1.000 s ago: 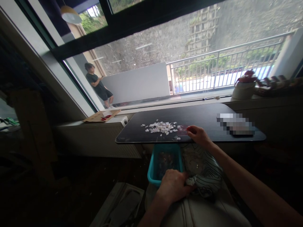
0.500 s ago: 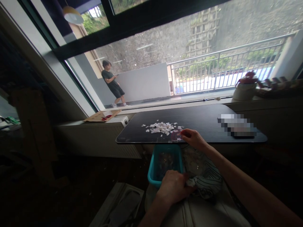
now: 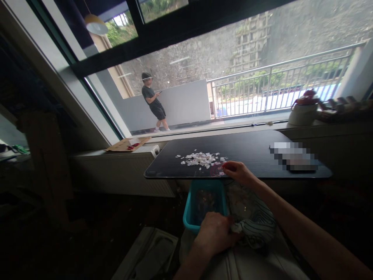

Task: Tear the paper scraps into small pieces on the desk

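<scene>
My right hand (image 3: 237, 172) rests at the front edge of the dark table (image 3: 247, 147), its fingertips pinched on a small clear, reddish piece (image 3: 217, 169) beside a heap of white paper scraps (image 3: 201, 158). My left hand (image 3: 214, 234) is closed on a striped plastic bag (image 3: 252, 217) in my lap, right by a teal bin (image 3: 189, 212) that stands under the table edge and holds small pieces.
A blurred flat item (image 3: 294, 156) lies on the table's right side. A pot (image 3: 301, 109) stands on the window sill, cardboard (image 3: 124, 144) lies on the radiator at left. Outside the window a person (image 3: 154, 102) walks on the balcony by a railing (image 3: 276, 87).
My right hand has slid left along the table edge, pinching the small clear piece. The person outside has walked to the right. My left hand has stayed on the bag.
</scene>
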A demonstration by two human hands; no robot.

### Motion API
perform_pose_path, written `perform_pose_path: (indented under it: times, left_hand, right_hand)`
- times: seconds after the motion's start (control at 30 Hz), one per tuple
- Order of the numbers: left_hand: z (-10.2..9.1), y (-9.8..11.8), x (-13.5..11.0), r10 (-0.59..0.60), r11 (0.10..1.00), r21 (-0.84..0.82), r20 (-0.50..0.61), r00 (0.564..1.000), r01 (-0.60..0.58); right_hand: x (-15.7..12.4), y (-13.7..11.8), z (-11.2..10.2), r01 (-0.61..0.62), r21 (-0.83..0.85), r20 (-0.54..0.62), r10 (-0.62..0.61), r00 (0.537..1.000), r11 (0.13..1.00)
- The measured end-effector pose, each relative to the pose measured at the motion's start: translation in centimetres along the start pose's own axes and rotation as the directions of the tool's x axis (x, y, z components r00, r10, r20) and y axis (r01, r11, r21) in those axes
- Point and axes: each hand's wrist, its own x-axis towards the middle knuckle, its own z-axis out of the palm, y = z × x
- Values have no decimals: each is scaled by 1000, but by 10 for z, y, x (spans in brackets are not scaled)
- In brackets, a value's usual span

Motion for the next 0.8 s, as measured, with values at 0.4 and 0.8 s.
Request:
perform_pose_path:
  times: [0.4,0.8]
  left_hand:
    - [-4,1,-1,-10,1000,6,34,999,10]
    - [1,1,0,-14,1000,10,0,1000,14]
  right_hand:
    - [-1,2,-21,-67,-26,-139,63,988,997]
    - [-5,17,-32,-88,-49,-159,79,984,995]
